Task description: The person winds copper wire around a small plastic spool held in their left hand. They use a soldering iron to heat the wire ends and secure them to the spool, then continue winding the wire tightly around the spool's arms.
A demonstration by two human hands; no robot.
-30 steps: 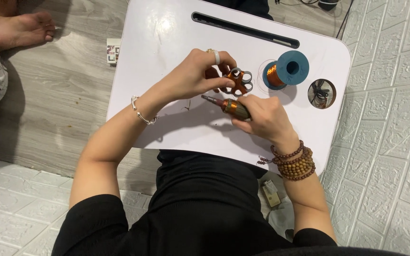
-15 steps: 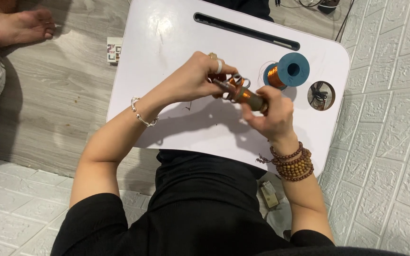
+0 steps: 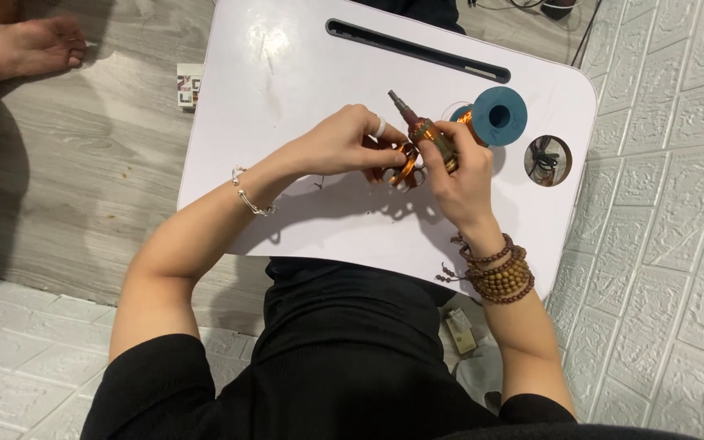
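A white worktop [image 3: 287, 122] stands over grey flooring, with a blue spool of copper wire [image 3: 495, 116] at its right. We observe the left hand [image 3: 340, 143] with fingers pinched on a small copper-wound part [image 3: 401, 163], held just above the worktop. The right hand [image 3: 458, 175] has its fingers closed around a screwdriver [image 3: 425, 134]. We judge the part light, stiff and delicate in its windings; grip by the rim.
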